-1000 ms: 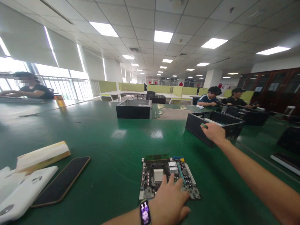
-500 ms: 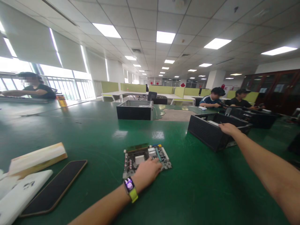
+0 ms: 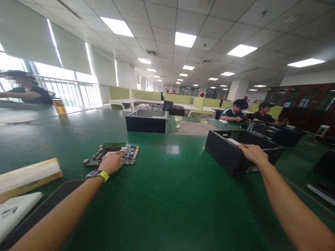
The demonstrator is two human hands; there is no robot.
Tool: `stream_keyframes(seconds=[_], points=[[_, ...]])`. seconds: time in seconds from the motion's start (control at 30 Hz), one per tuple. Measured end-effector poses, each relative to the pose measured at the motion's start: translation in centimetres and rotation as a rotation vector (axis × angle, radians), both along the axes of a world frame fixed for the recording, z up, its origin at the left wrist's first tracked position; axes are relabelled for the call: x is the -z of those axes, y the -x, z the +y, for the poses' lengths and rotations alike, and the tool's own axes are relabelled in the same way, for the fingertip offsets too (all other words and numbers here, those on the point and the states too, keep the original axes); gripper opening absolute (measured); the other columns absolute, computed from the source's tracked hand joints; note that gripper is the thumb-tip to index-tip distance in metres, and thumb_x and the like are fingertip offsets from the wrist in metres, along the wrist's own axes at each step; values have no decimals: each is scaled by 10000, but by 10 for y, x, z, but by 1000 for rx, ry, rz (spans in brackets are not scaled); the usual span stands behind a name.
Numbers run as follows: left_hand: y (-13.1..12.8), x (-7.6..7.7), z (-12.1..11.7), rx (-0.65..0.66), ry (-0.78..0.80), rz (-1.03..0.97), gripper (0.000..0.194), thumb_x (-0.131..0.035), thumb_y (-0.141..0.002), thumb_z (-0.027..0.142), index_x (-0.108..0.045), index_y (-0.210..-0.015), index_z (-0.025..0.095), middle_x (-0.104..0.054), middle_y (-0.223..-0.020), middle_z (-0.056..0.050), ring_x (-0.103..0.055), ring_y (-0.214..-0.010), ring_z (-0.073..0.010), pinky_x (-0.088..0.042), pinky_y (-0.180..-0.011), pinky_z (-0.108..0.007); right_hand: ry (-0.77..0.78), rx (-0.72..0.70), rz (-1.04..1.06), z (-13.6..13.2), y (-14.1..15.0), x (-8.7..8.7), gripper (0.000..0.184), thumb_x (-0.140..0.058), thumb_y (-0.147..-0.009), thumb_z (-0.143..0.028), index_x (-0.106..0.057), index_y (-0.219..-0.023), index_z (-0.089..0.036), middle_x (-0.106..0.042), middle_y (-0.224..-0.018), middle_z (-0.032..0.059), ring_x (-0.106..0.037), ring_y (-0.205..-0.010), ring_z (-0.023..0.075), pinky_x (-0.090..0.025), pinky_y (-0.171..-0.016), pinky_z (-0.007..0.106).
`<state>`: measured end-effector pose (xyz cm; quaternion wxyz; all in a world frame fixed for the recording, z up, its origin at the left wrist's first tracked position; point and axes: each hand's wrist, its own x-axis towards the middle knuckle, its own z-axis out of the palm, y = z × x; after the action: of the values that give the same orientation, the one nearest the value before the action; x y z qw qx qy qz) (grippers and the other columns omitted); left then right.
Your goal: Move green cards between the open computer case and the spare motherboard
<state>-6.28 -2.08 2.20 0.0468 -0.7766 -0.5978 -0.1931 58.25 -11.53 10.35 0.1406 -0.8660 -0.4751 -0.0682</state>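
My left hand (image 3: 111, 163), with a watch (image 3: 95, 174) on a yellow-green strap, lies across a motherboard (image 3: 132, 157) at the left of the table, its fingers curled over the board's near part. A green memory stick (image 3: 115, 144) stands along the board's far edge. On the right, my right hand (image 3: 253, 155) grips the rim of an open black computer case (image 3: 222, 156). The fingertips reach over its side wall, beside a whitish part (image 3: 233, 141) inside. Whether those fingers also hold something small is hidden.
Another open case (image 3: 146, 124) stands farther back on the green table (image 3: 167, 195). A carton (image 3: 31, 176), a white object (image 3: 21, 212) and a dark phone (image 3: 62, 191) lie at left. Co-workers (image 3: 235, 111) sit at the far right, another person (image 3: 31, 92) at far left.
My left hand has moved the motherboard left and farther away. My right hand has shifted along the case rim, and the case has come nearer. A small green piece at its fingertips no longer shows.
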Motion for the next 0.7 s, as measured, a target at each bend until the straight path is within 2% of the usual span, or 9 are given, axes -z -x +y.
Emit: stream_keyframes(seconds=[0.1, 0.23, 0.37, 0.47, 0.6, 0.7], points=[[-24, -5, -10, 44, -132, 70, 278, -471, -832, 281, -631, -1022, 157, -558, -1195, -106, -500, -1049, -298, -364, -911, -449, -10, -34, -63, -24, 44, 0, 611, -263, -838, -616, -651, -1133, -248, -643, -1083, 153, -573, -1004, 323, -448, -763, 393], [-83, -23, -21, 282, -185, 14, 286, -467, -853, 346, -645, -999, 177, -605, -1126, -76, -514, -1054, -244, -364, -951, -383, -72, -132, -148, -61, 119, 0, 545, -281, -856, -563, -693, -1048, -263, -676, -917, 135, -588, -892, 287, -438, -634, 328], [-151, -55, -41, 538, -212, -102, 291, -454, -875, 371, -634, -1033, 205, -605, -1136, -56, -511, -1072, -201, -377, -961, -359, -206, -300, -247, -92, 189, 6, 399, -355, -865, -478, -696, -1004, -323, -667, -838, 86, -543, -834, 255, -385, -561, 291], [-188, -84, -64, 726, -251, -155, 273, -473, -876, 375, -638, -1022, 213, -597, -1141, -54, -501, -1088, -194, -379, -965, -361, -349, -399, -266, -112, 234, 13, 324, -421, -852, -432, -686, -1006, -327, -655, -859, 81, -510, -809, 242, -377, -554, 292], [-205, -116, -91, 874, -273, -184, 251, -488, -877, 356, -638, -998, 197, -607, -1104, -58, -506, -1075, -187, -380, -963, -359, -442, -513, -183, -138, 287, 18, 297, -477, -818, -422, -669, -1018, -316, -638, -930, 113, -497, -793, 275, -390, -556, 351], [-207, -129, -101, 921, -259, -182, 251, -471, -888, 341, -636, -984, 177, -622, -1064, -54, -527, -1035, -172, -390, -944, -343, -554, -602, -117, -155, 321, 23, 320, -493, -803, -399, -629, -1087, -338, -628, -1016, 121, -500, -860, 310, -411, -600, 408]])
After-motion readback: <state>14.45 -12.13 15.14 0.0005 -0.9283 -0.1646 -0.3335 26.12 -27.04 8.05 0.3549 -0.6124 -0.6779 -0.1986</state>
